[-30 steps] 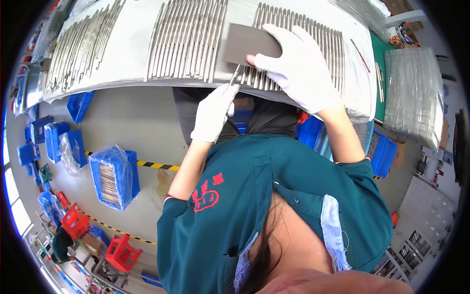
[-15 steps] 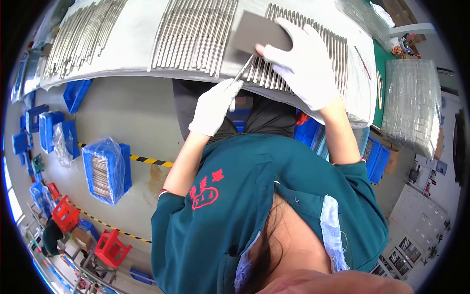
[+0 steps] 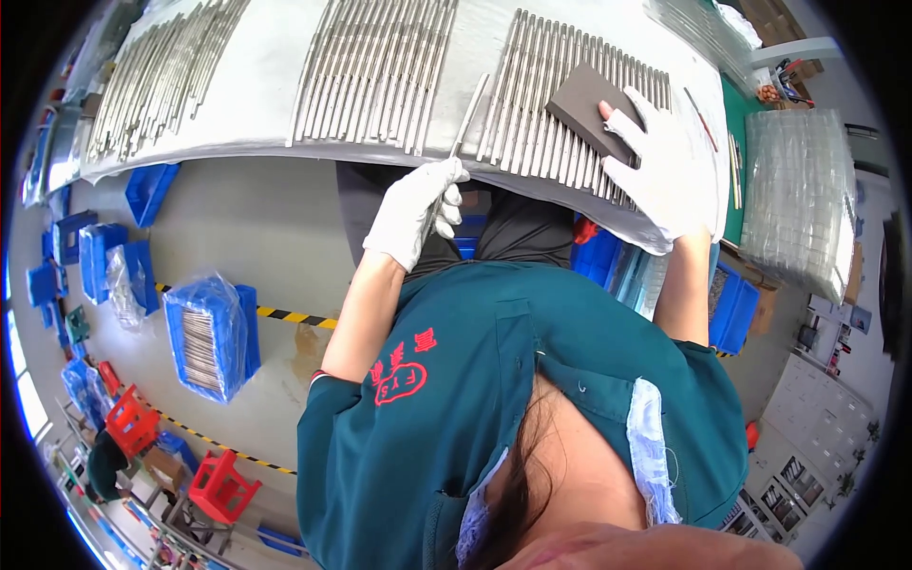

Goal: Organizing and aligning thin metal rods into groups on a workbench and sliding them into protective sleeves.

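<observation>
White cotton gloves cover both your hands. Your left hand (image 3: 415, 211) sits at the near edge of the desk (image 3: 266, 90), its grip pinched together on one thin metal rod (image 3: 469, 116) that slants up toward 1 o'clock and lies across the gap between two batches of rods. Your right hand (image 3: 665, 176) is at 3 o'clock from the left, well apart from it, fingers spread flat and clamped down on a dark grey abrasive block (image 3: 594, 106). The block rests on top of the right batch of metal rods (image 3: 551, 104), which lie side by side in a neat row across the pale grey desk top. A middle batch of rods (image 3: 380, 71) lies at 11 o'clock from your left hand, and a further batch (image 3: 157, 81) spreads out toward 9 o'clock along the desk.

At 3 o'clock, past your right hand, a stack of clear plastic-wrapped packs (image 3: 796, 199) sits beside a green mat (image 3: 731, 161). Below the desk at 8 o'clock, a blue bin (image 3: 211, 334) lined with clear plastic holds more rods, standing on the floor near a yellow-and-black striped line (image 3: 285, 315). Red crates (image 3: 220, 486) stand at 7 o'clock.
</observation>
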Demonstrator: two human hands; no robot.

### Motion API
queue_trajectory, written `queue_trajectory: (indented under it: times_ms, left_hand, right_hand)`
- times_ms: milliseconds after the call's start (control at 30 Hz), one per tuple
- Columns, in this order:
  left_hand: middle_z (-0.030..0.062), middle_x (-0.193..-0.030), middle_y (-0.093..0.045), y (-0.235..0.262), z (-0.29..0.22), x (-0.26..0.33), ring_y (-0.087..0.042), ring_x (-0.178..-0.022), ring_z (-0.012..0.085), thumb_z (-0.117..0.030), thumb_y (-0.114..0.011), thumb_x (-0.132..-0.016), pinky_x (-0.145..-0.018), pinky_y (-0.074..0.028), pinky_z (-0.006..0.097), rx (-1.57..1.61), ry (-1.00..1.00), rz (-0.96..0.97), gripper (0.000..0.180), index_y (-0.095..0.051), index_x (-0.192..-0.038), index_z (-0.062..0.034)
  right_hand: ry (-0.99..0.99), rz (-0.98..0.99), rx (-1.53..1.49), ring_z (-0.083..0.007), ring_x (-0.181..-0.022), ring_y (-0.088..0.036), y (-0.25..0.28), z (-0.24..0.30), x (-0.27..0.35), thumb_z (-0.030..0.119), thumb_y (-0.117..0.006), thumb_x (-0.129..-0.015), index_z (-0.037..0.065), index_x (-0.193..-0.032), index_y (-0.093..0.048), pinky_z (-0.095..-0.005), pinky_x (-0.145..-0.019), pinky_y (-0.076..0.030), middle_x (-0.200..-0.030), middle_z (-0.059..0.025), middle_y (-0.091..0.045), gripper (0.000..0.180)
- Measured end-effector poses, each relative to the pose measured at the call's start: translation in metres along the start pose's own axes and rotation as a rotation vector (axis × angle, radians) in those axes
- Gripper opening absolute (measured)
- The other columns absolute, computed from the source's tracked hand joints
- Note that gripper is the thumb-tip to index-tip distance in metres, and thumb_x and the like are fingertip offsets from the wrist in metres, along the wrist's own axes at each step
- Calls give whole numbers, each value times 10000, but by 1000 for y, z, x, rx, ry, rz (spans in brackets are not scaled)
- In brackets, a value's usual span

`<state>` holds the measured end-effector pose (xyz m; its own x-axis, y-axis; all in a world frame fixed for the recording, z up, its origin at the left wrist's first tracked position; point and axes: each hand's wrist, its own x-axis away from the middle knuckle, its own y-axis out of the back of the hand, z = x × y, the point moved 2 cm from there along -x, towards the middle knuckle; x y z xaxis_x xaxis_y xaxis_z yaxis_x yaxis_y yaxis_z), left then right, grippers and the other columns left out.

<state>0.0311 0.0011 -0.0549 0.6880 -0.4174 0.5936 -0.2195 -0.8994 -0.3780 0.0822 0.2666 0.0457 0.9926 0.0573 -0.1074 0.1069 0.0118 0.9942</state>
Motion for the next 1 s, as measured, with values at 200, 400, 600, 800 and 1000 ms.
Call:
queue_trajectory:
  times_ms: [200, 400, 600, 800, 1000]
  left_hand:
    - [-32, -625, -501, 0, -6, 5, -428, -440, 29, -321, -501, -969, -333, -294, 174, 90, 104, 37, 335, -615, -1084, -28]
    - [-44, -580, -457, 1, -6, 3, -342, -393, 20, -308, -458, -989, -312, -230, 176, 112, 127, 38, 323, -607, -1110, -49]
    - [-45, -574, -455, 5, -4, 1, -323, -390, 19, -295, -473, -981, -316, -222, 181, 121, 94, 65, 298, -614, -1100, -61]
    - [-43, -588, -490, 2, -7, 3, -304, -402, 8, -261, -550, -936, -352, -205, 190, -44, -8, -54, 233, -665, -978, -63]
    - [-49, -608, -503, 0, -4, 8, -330, -438, 10, -263, -558, -931, -405, -233, 185, -136, -10, -64, 241, -677, -986, -60]
  right_hand:
    - [-10, -108, 40, -353, -1123, -512, -16, 1, 0, 380, -694, -731, 259, -1306, -553, -422, -959, -424, -1380, -173, -446, 604]
    - [-36, -31, -70, -352, -1106, -511, -17, 2, -4, 343, -679, -765, 294, -1287, -565, -426, -959, -418, -1335, -182, -472, 537]
    - [292, -218, -144, -317, -1112, -518, -4, 52, -40, 226, -661, -793, 307, -1234, -600, -427, -987, -378, -1272, -153, -515, 452]
    - [434, -321, -177, -298, -1113, -530, -14, 81, -68, 182, -662, -770, 331, -1131, -647, -445, -986, -358, -1200, -144, -554, 391]
    - [436, -162, -169, -323, -1061, -531, 2, 66, -48, 153, -680, -751, 295, -1137, -660, -429, -945, -392, -1220, -167, -538, 412]
